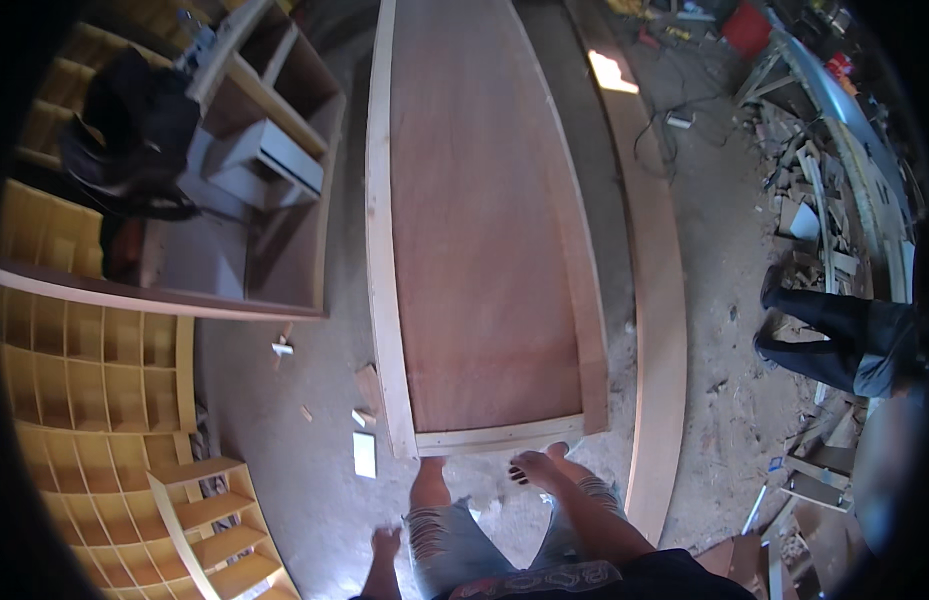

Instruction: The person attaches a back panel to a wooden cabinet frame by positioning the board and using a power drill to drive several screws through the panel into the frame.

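A long wooden panel (484, 230) with a reddish-brown face and pale strips along its edges stretches away in front of me. Its near end strip (499, 437) lies just ahead of my knees. My right hand (532, 468) hovers close to that strip, fingers apart and slightly bent, with nothing visible in them. Lower down, beside my left leg, my left hand (386, 542) hangs away from the panel; its fingers are too indistinct to read. I see no object in it.
A long brown board (659, 380) runs along the panel's right. An open cabinet frame (329, 200) with a black bag (134, 130) on it stands left, above yellow shelving (94, 350). Wood scraps (799, 190) and another person (834, 340) are at right. A white block (364, 454) lies on the floor.
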A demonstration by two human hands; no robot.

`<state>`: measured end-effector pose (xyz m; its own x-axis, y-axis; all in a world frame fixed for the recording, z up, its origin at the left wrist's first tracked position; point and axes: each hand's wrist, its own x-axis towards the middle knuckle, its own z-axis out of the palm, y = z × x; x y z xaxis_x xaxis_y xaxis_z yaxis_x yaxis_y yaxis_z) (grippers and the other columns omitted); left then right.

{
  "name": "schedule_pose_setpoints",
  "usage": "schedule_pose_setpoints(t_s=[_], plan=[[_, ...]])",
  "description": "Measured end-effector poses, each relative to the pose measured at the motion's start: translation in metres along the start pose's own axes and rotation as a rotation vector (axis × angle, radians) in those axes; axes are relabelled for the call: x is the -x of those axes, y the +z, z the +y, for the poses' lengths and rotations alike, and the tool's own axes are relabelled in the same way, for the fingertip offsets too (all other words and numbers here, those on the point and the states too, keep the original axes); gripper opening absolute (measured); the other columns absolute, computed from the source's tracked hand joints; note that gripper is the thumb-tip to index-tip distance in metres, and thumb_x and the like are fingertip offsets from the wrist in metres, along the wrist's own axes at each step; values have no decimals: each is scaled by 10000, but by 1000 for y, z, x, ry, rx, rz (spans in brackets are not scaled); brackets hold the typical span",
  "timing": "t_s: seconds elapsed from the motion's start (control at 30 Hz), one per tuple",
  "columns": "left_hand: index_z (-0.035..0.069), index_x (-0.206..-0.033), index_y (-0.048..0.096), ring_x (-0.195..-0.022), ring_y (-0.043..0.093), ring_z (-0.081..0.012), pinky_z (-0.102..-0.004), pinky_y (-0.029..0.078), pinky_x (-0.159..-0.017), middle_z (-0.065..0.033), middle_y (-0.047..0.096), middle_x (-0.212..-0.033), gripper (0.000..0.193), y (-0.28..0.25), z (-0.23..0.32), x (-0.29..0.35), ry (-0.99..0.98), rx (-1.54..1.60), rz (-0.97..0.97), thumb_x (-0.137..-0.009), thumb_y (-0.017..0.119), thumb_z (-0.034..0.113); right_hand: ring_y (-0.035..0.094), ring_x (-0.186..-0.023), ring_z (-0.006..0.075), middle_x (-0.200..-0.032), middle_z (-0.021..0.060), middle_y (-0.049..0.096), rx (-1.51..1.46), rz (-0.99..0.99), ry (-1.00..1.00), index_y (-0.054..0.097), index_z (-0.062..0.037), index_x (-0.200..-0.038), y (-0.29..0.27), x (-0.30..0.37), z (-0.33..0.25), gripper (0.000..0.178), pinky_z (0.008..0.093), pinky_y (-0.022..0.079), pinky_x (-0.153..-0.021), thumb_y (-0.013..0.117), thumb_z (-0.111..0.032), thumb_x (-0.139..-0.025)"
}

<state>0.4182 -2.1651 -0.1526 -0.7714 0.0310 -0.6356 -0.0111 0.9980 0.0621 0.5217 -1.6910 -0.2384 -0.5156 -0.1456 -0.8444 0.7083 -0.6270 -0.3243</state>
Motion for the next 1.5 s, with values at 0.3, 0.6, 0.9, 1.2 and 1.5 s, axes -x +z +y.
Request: schedule_pose_setpoints(t_s=[0.3, 0.6, 0.9, 1.2, 1.5], plan=[[83, -1058, 795, -1118, 703, -408, -507, 551, -990, -207, 763, -1111, 628, -18, 84, 85, 321, -444, -387, -1022, 508, 641, 749, -629, 224, -770, 149, 772, 912, 971, -431, 769, -50, -967, -320, 235, 86, 179, 389, 611, -600, 797, -218, -912], [45, -1148, 763, -1152, 721, -350, -439, 548, -1009, -194, 774, -1164, 475, -121, 259, 14, 319, 368, 14, -921, 768, 462, 779, -707, 234, -746, 122, 780, 624, 1307, -333, 786, -50, -892, -244, 419, 150, 262, 391, 619, -725, 848, -301, -856], [39, -1125, 788, -1147, 717, -367, -458, 550, -1011, -228, 763, -1173, 584, -4, 405, 70, 585, 66, -365, -915, 728, 580, 760, -885, 332, -935, 140, 779, 1447, 957, -420, 820, -156, -887, -317, 488, 379, 228, 501, 590, -777, 669, -309, -812], [59, -979, 825, -1115, 733, -368, -442, 561, -1002, -227, 786, -1054, 599, -47, 483, 117, 403, -328, -394, -887, 723, 642, 777, -962, 335, -1035, 218, 784, 491, 877, 85, 789, -25, -1003, -404, 461, 163, 389, 453, 604, -845, 802, -370, -825], [-27, -1215, 714, -1085, 738, -377, -424, 573, -944, -256, 758, -1151, 595, -60, 749, 159, 544, 309, -239, -927, 764, 492, 738, -684, 184, -849, 104, 774, 389, 1176, -498, 746, -12, -1008, -702, 564, -137, 258, 342, 562, -590, 739, -266, -966]])
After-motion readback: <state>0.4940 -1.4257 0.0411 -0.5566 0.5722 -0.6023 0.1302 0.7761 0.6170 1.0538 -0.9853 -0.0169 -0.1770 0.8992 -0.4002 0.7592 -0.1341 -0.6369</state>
